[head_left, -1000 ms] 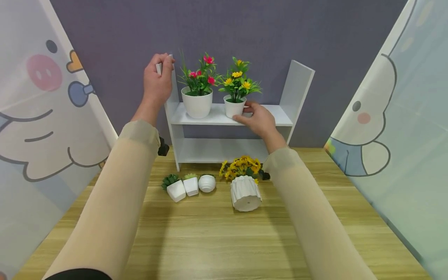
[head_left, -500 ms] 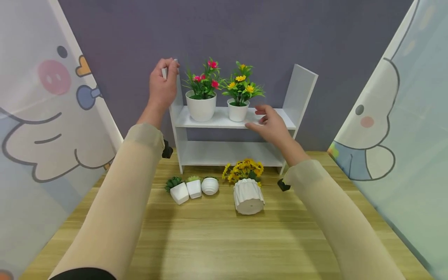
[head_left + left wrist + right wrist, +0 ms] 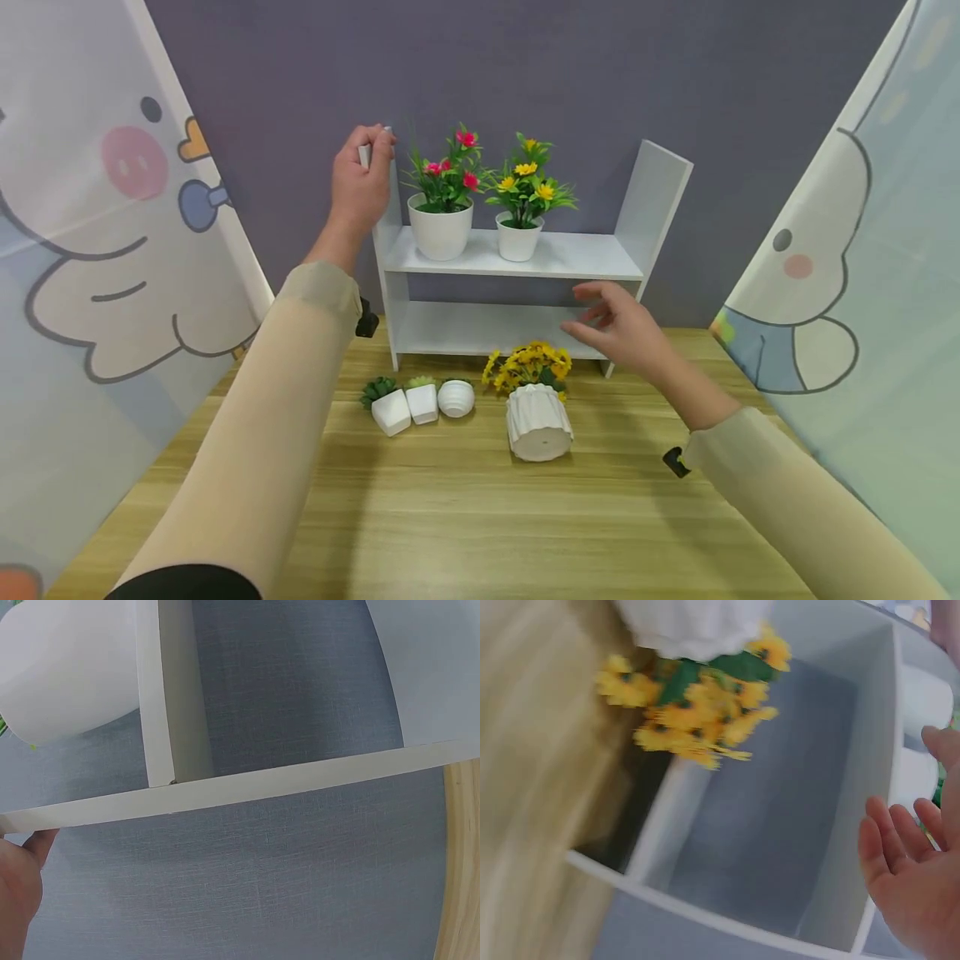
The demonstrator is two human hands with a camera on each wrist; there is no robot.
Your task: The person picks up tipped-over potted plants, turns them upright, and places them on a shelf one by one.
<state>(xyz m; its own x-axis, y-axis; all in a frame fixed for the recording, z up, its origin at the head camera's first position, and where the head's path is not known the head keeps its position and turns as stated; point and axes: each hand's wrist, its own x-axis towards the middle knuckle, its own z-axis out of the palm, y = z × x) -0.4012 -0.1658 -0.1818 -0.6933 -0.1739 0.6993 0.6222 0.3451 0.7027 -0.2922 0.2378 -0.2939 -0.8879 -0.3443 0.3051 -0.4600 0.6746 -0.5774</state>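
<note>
**Right hand (image 3: pixel 621 327) poised near a tipped fluted pot (image 3: pixel 534 417); left hand (image 3: pixel 360 183) gripping the rack (image 3: pixel 652 204)**

Clock positions are taking the fluted pot, in the head view, as dial centre. On the table (image 3: pixel 435 525), this white pot is lying on its side, its base facing the person and its yellow blooms (image 3: pixel 528 367) pointing towards 12 o'clock. Sound handling would probably be taking the ribbed wall rather than the blooms, and drawing the pot nearer before righting it, so that no petals are catching the lower shelf (image 3: pixel 457 329). Three small white pots (image 3: pixel 422 405) are lying at 9 o'clock. Between 1 and 2 o'clock the right hand is hovering, thumb and fingers moderately parted, holding nothing and apparently touching nothing. Farther off, towards 11 o'clock, the left hand is curling over the top of the left side panel (image 3: pixel 387 237), presumably bracing it. On the upper shelf (image 3: pixel 585 258), a red-flowered plant (image 3: pixel 441 232) is standing upright at 11 o'clock and a yellow-flowered plant (image 3: pixel 519 243) at 12, neither meeting a hand.
</note>
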